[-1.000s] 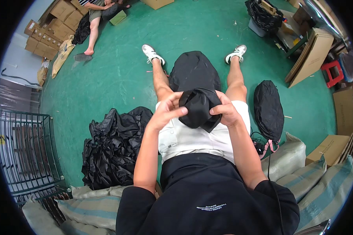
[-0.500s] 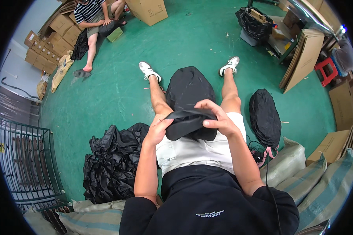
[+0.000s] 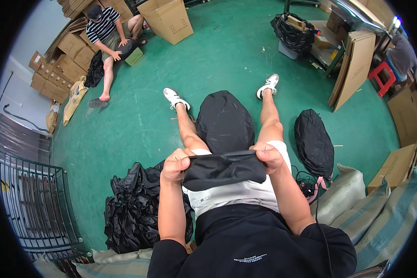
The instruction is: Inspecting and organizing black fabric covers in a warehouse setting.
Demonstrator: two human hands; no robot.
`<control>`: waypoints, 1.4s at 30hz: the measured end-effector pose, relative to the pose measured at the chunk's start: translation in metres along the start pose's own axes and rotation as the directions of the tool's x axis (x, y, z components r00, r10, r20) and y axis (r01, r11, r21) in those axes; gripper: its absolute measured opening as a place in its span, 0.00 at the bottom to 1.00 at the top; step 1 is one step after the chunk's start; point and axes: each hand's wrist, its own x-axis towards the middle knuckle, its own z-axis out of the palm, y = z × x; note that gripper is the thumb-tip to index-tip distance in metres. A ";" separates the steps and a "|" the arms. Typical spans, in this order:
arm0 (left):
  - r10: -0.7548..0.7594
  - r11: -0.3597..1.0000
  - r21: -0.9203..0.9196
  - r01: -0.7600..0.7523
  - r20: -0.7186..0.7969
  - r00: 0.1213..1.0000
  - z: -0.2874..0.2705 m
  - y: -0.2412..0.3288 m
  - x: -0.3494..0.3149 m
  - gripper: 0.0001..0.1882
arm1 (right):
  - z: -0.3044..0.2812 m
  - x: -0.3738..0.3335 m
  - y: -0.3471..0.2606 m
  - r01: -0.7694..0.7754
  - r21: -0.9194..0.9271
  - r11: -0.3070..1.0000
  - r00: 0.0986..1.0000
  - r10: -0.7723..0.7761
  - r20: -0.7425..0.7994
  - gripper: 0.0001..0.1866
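Between my hands a flat black fabric pouch [image 3: 224,172] is stretched sideways over my lap, its upper edge pulled nearly straight. My left hand [image 3: 175,165] is closed on its left upper corner. At the right upper corner my right hand [image 3: 268,158] pinches the cloth. Just beyond the pouch, a big rounded black fabric bundle [image 3: 224,121] rests between my legs. The pouch covers the bundle's near end, so I cannot tell whether the two are joined.
Crumpled black fabric [image 3: 136,204] lies to my left. A second black bundle [image 3: 314,142] lies right, near cables and woven sacks [image 3: 343,190]. A metal rack [image 3: 37,199] stands far left. Another person [image 3: 109,32] sits beside cartons [image 3: 72,44]; cardboard sheets [image 3: 354,69] lean at right.
The pouch's mouth was gaping and folded; now it is drawn out flat. My hands have moved apart, and my right hand has gone from loosely spread to pinching the corner.
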 end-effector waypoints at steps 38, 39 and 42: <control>0.444 0.108 0.994 -0.020 -0.031 0.896 0.033 0.022 0.002 0.06 | 0.069 -0.019 -0.037 0.108 -0.492 0.864 0.988 -0.147 -0.042 0.07; 0.495 0.186 0.982 0.011 -0.103 0.863 0.031 0.020 0.002 0.06 | 0.068 -0.019 -0.036 0.114 -0.514 0.850 0.987 -0.155 -0.036 0.07; 0.543 0.294 0.955 0.036 -0.197 0.817 0.022 0.020 -0.001 0.07 | 0.066 -0.020 -0.039 0.113 -0.565 0.817 0.983 -0.174 -0.055 0.07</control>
